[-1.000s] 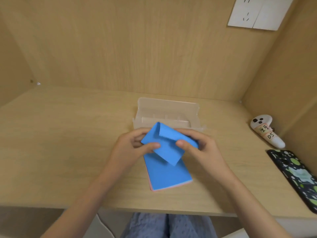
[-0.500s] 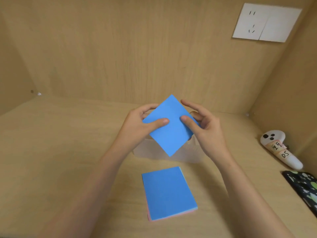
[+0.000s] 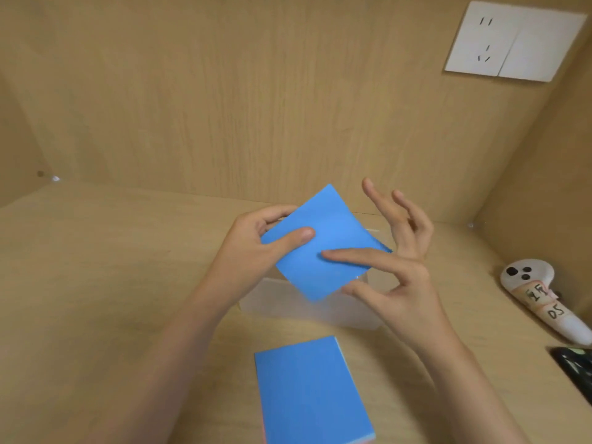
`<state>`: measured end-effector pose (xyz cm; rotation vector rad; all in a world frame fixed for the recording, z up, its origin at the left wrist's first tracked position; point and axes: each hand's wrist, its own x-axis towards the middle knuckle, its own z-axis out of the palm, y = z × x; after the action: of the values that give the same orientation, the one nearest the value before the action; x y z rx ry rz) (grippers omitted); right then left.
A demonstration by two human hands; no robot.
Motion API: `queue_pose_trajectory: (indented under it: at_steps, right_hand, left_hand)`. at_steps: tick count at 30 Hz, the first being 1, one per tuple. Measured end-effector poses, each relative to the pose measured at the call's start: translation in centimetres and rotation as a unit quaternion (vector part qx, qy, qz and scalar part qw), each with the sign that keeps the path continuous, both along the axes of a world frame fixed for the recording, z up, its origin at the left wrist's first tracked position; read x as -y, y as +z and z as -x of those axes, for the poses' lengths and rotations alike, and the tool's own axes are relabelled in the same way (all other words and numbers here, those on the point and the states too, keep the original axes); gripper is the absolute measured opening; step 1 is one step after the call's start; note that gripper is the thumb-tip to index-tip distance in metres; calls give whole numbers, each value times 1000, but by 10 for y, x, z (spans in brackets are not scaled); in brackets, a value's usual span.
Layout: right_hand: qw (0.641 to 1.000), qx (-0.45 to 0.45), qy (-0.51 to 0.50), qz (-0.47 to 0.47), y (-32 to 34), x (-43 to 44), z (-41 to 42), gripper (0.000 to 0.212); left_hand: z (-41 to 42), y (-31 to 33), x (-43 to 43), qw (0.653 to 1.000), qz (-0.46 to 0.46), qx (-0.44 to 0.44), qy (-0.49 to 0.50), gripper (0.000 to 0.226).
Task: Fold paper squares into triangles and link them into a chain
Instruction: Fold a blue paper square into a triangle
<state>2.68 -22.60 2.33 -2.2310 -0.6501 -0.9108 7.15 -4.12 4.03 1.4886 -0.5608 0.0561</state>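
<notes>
A blue paper square [image 3: 323,241] is held up as a diamond above the desk. My left hand [image 3: 256,248] grips its left corner, thumb on the front and fingers behind. My right hand [image 3: 394,270] lays a straight index finger across the front of the sheet; its thumb tip sits at the lower right edge and the other fingers are spread upward, off the paper. A stack of paper squares [image 3: 307,389] with a blue top sheet lies flat on the desk [image 3: 112,283] below my hands.
A clear plastic box [image 3: 358,315] stands on the desk behind the stack, partly hidden by the sheet. A white controller [image 3: 531,283] and a dark patterned object [image 3: 576,366] lie at the right. Wooden walls enclose the desk; a white socket [image 3: 512,43] is at upper right.
I lifted the blue sheet off the stack and opened it flat. My right hand then loosened its pinch, with fingers now spread and the index across the front.
</notes>
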Motion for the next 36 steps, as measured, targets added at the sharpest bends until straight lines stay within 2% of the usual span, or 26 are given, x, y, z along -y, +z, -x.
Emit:
queue_pose_trajectory:
  at_steps: [3, 8, 13, 16, 20, 24, 28, 36]
  right_hand:
    - [997, -23, 9, -74, 4, 3, 1, 6]
    - [966, -110, 11, -236, 6, 5, -3, 10]
    - [923, -177, 14, -340, 16, 6, -7, 6]
    - [913, -198, 22, -356, 30, 7, -18, 4]
    - [919, -197, 36, -340, 42, 6, -30, 14]
    - [910, -205, 48, -357, 33, 5, -30, 24]
    - [905, -205, 17, -372, 34, 5, -27, 9]
    - [904, -212, -7, -372, 33, 2, -26, 7]
  left_hand:
    - [5, 0, 4, 1000, -10, -11, -28, 13]
    - [9, 2, 14, 998, -18, -10, -59, 21]
    - [7, 7, 22, 997, -7, -54, -62, 33]
    - [-1, 16, 23, 999, -15, -37, -35, 37]
    - [-11, 17, 24, 999, -49, 11, 14, 12]
    - [-11, 8, 23, 998, -53, 21, 26, 10]
    - [-7, 6, 21, 997, -64, 29, 26, 11]
    - [-2, 7, 22, 998, -61, 27, 22, 14]
